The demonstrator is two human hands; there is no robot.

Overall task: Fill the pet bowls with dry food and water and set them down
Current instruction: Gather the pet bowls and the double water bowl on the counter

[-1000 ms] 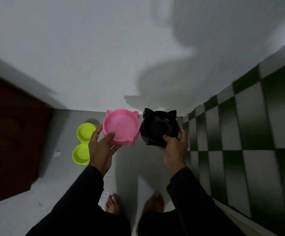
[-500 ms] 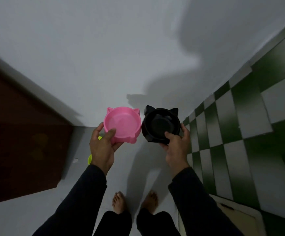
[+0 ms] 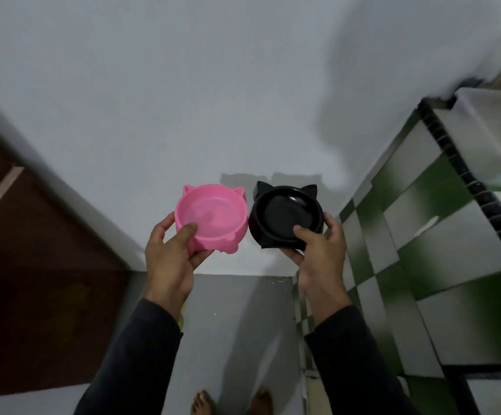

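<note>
I counted two bowls, both with cat ears: one pink bowl (image 3: 212, 217) and one black bowl (image 3: 286, 217). Neither had anything in it that I could see. There were two hands, the left hand (image 3: 170, 259) on the pink one and the right hand (image 3: 318, 256) on the black one, so one bowl per hand. Two dark sleeves (image 3: 135, 360) ran up to them. Down at the bottom edge I made out two bare feet (image 3: 203, 404). One brown door (image 3: 34, 295) stood on the left, and one clear box (image 3: 494, 136) sat at upper right.
</note>
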